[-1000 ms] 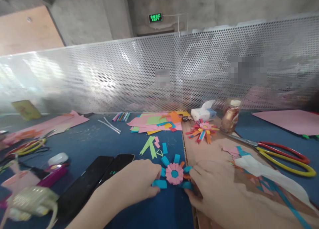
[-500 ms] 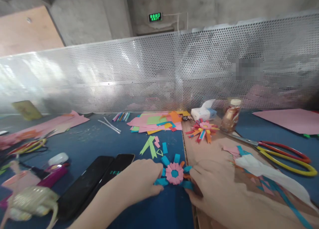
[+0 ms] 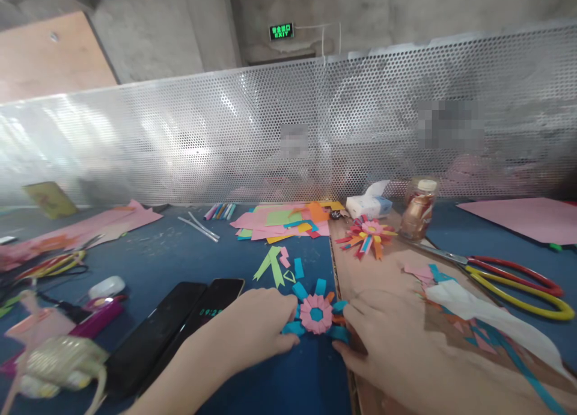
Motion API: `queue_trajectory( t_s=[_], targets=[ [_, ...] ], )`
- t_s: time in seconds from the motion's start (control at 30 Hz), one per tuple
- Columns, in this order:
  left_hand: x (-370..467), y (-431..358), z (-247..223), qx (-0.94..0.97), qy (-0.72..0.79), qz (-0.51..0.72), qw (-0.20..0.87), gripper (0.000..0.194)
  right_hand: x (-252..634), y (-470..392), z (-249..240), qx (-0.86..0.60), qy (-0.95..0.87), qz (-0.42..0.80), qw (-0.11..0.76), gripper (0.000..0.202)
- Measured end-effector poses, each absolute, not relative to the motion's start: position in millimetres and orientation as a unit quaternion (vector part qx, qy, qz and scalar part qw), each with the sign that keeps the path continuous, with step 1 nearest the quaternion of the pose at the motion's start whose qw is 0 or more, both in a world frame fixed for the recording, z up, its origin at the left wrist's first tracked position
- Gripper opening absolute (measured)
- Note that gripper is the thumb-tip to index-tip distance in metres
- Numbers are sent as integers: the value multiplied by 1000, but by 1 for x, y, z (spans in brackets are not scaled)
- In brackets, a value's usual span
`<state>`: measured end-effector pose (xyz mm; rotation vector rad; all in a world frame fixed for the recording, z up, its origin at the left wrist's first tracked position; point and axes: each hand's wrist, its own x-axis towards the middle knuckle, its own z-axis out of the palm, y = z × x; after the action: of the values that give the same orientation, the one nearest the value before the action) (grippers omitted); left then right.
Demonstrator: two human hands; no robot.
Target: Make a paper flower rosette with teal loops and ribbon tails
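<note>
A paper flower (image 3: 311,325) with a pleated pink ring, a blue centre and blue and orange loops lies at the blue table's front, close to a brown board. My left hand (image 3: 252,325) pinches blue loops on its left side between thumb and fingers. On the opposite side, my right hand (image 3: 383,328) has its fingers and thumb around the blue and orange loops; part of them is hidden. Just beyond the flower are a loose blue paper piece (image 3: 298,267) and green paper strips (image 3: 269,264).
Two phones (image 3: 153,337) lie left of my left hand. Scissors (image 3: 514,279), white tissue (image 3: 487,313) and scraps are at right. Farther back are a finished-looking multicoloured paper flower (image 3: 370,230), a jar (image 3: 419,210), a tissue pack (image 3: 367,206), coloured paper (image 3: 252,222) and markers (image 3: 219,212).
My right thumb has shifted slightly left along the lower right loop. Both hands otherwise stay on the flower, which lies in nearly the same place.
</note>
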<state>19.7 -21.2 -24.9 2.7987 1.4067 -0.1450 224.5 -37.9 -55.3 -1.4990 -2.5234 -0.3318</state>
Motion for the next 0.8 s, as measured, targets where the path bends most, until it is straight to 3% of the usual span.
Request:
queue_trajectory(
  t_s=[0.3, 0.53, 0.8],
  targets=[
    [17, -19, -23, 888, 458, -45, 21, 23, 228, -40, -63, -484, -851, -122, 161, 15],
    [18, -20, -21, 883, 466, -48, 29, 25, 224, -42, -49, -476, -870, -93, 90, 10],
    [17, -18, -16, 870, 489, -27, 48, 28, 227, -41, -57, -459, -874, -113, 109, 16]
  ],
)
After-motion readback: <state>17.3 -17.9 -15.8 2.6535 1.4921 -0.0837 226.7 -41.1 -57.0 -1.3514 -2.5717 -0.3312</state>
